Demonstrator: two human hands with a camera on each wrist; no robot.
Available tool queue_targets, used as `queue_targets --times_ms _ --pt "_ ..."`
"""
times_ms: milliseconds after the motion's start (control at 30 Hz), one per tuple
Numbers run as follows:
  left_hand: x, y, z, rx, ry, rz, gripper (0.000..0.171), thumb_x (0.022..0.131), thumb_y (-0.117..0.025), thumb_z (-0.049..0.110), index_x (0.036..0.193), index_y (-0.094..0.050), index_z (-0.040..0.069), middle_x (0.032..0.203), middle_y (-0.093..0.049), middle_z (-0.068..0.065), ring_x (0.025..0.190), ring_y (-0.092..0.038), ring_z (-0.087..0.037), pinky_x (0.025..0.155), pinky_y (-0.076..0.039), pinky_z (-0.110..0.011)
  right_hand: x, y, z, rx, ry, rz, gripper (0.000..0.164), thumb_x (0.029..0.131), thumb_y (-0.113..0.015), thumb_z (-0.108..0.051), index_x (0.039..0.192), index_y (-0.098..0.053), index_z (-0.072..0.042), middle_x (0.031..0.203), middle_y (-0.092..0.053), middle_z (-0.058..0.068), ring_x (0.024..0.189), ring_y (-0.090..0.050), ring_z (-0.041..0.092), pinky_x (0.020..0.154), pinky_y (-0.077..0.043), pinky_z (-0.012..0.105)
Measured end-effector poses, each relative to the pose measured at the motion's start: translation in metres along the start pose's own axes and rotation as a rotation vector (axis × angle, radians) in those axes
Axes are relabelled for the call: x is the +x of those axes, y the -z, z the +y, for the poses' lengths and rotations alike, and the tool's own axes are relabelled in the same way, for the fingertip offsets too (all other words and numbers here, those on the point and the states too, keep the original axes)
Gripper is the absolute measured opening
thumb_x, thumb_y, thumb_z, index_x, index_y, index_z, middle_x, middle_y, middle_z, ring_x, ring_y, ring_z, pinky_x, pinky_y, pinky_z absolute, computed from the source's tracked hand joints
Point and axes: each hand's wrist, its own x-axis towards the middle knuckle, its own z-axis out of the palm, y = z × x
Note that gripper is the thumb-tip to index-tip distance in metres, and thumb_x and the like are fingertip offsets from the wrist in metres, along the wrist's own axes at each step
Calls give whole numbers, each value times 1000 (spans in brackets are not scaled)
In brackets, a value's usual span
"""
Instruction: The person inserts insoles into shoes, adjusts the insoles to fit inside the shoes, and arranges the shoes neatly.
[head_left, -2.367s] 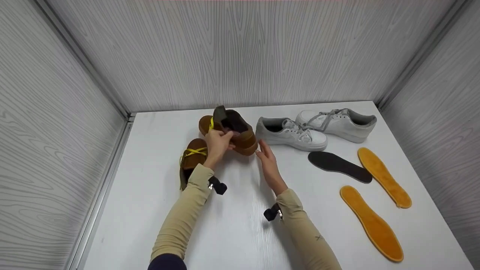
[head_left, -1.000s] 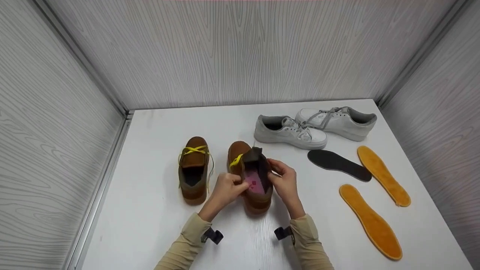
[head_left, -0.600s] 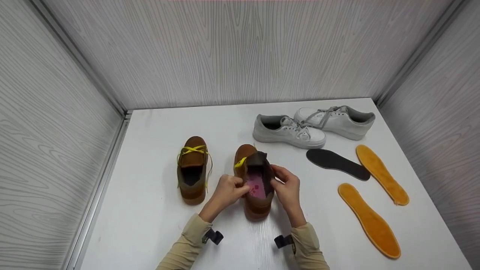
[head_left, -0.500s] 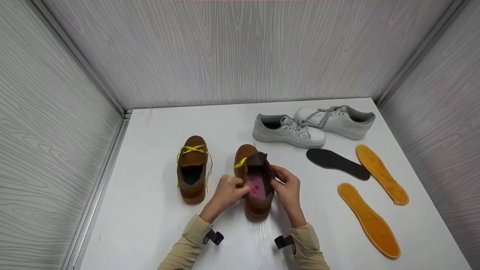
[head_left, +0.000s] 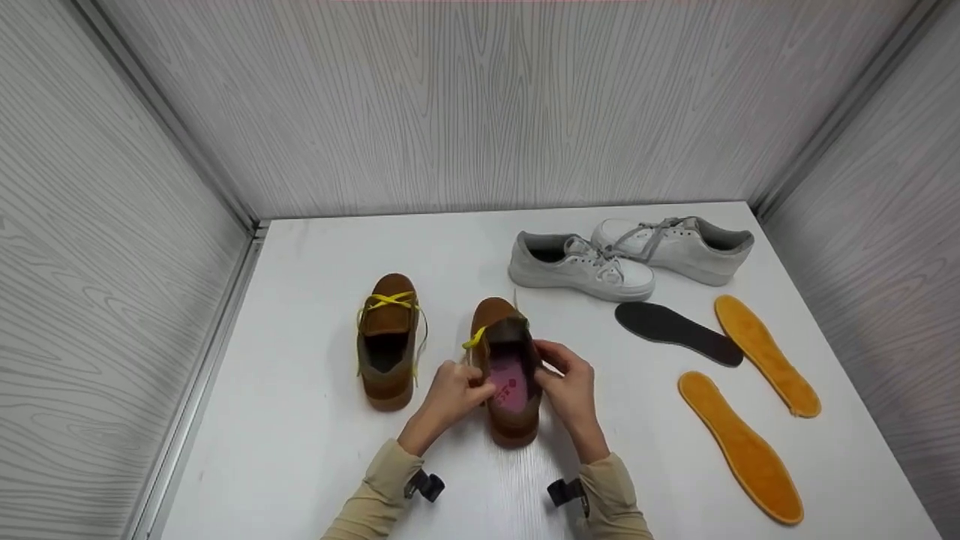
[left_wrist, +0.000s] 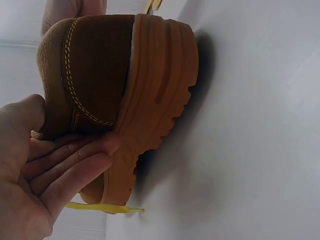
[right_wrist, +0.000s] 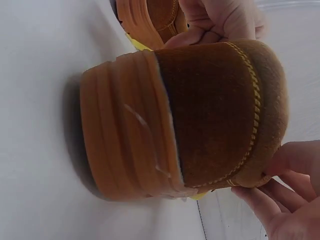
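Between the two hands in the head view stands a brown shoe with yellow laces, toe pointing away. A pink insole shows inside it. My left hand pinches the left rim of the opening, thumb inside and fingers along the outer side. On the other side, my right hand grips the right rim the same way. The left wrist view shows the shoe's ridged tan sole close to the white surface. From the right wrist camera the suede heel fills the middle.
The matching brown shoe stands to the left. Two white sneakers sit at the back right. Right of the hands lie a dark insole and two orange insoles, on a white table with panelled walls behind and beside.
The brown shoe came from the back of the table toward the front and was turned toe-away. Both hands took its rims; lately it shifted slightly nearer and its tongue lies lower.
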Motion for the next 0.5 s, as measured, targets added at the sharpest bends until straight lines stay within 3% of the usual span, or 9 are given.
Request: queue_targets --times_ms 167,300,500 --pt "-6 1 -4 7 61 15 39 78 -72 8 52 -44 14 52 -32 15 49 -30 1 46 -23 -17 1 -4 0 -1 -20 -32 36 77 -60 21 113 -64 18 113 -65 34 110 -62 46 91 -51 48" --pt "-7 -2 1 63 130 50 38 80 -74 12 54 -46 14 54 -33 14 51 -31 -3 47 -24 -20 1 -4 4 -30 -55 -11 33 77 -62 19 110 -65 16 109 -66 32 107 -63 45 88 -54 44" --pt "-12 -19 10 289 134 248 41 81 -74 12 53 -45 12 51 -36 7 49 -31 -8 44 -28 -26 3 -6 31 -47 -88 13 32 78 -63 16 110 -67 13 111 -67 29 107 -65 43 86 -55 38"
